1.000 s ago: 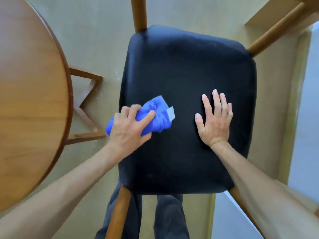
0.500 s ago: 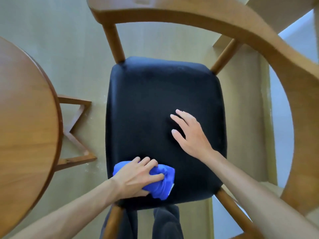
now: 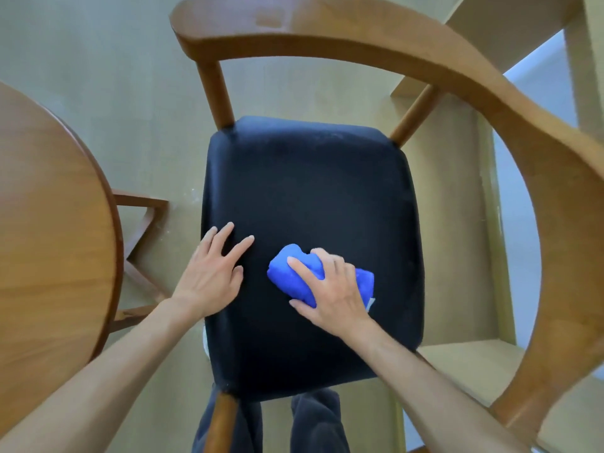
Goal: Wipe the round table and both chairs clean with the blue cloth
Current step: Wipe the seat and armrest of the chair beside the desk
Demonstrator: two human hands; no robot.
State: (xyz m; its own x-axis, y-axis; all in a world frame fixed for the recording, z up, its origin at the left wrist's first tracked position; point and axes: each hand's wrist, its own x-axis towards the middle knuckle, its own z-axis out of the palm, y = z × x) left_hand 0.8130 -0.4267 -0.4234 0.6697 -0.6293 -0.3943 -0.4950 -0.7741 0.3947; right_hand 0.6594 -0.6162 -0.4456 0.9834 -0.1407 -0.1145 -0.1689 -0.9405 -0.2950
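A wooden chair with a black padded seat (image 3: 310, 178) stands right below me. The bunched blue cloth (image 3: 294, 279) lies on the right middle of the seat, and my right hand (image 3: 330, 289) grips it, fingers curled over its top. My left hand (image 3: 212, 273) rests flat on the seat's left side, fingers spread and straight, holding nothing. The round wooden table (image 3: 49, 240) fills the left edge of the view.
The chair's curved wooden backrest (image 3: 490, 103) arcs over the top and right side. The table's wooden base struts (image 3: 147, 223) show on the pale floor between table and chair. My dark trouser legs (image 3: 313, 423) stand at the seat's near edge.
The cloth has passed from my left hand to my right hand and moved from the seat's near-left edge to its right middle. My left hand now lies flat on the seat.
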